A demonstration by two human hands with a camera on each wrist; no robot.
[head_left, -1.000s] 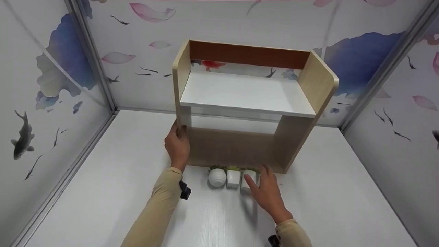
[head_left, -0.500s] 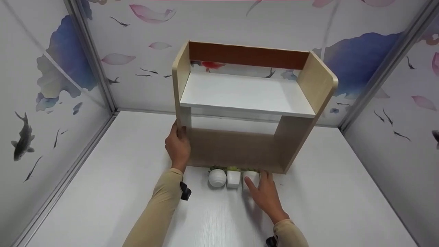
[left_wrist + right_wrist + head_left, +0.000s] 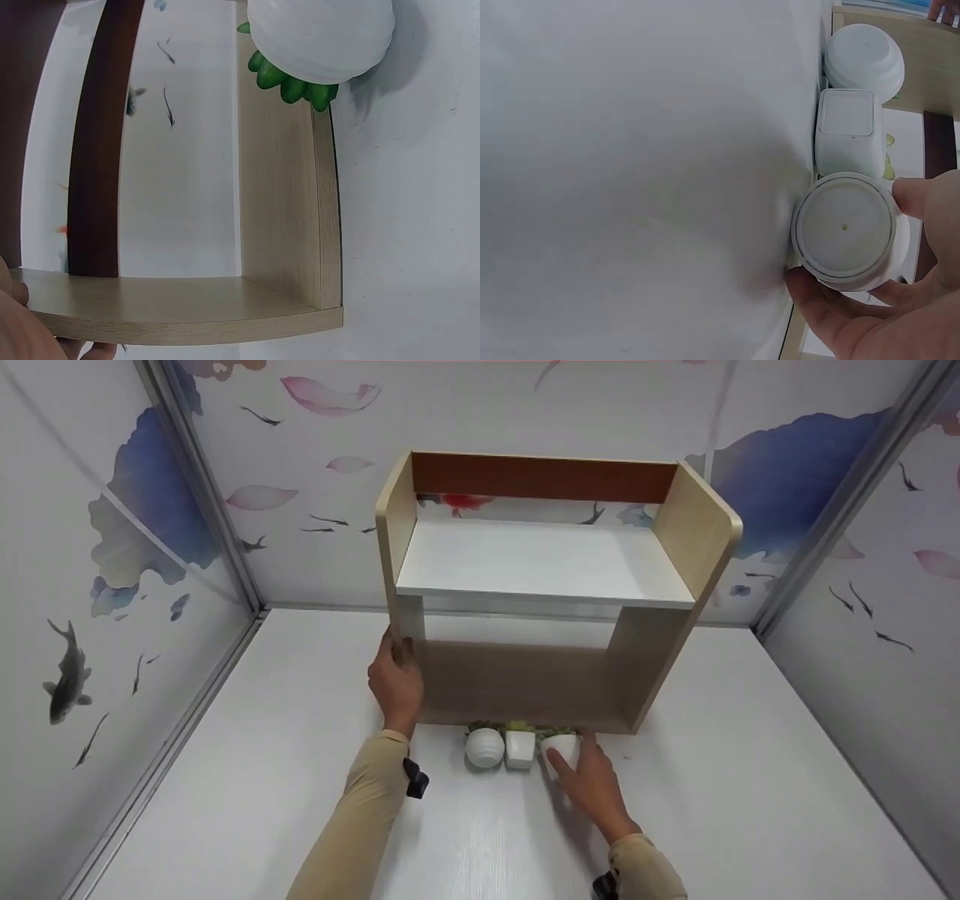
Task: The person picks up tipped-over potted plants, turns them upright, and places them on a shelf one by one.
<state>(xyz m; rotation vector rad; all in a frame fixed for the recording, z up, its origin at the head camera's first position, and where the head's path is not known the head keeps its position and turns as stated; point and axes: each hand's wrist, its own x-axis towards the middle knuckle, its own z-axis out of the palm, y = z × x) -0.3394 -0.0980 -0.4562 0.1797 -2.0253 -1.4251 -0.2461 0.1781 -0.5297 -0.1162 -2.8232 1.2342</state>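
Right hand (image 3: 592, 784) now in a curled grip round the round pot (image 3: 562, 748) — left hand (image 3: 396, 684) still clasping the shelf (image 3: 517, 682)

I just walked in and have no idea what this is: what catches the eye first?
A pale wooden shelf unit with a white board stands mid-table, the left hand gripping its left side panel. In front lie three small white plant pots; the right hand grips the round white pot at the right end.
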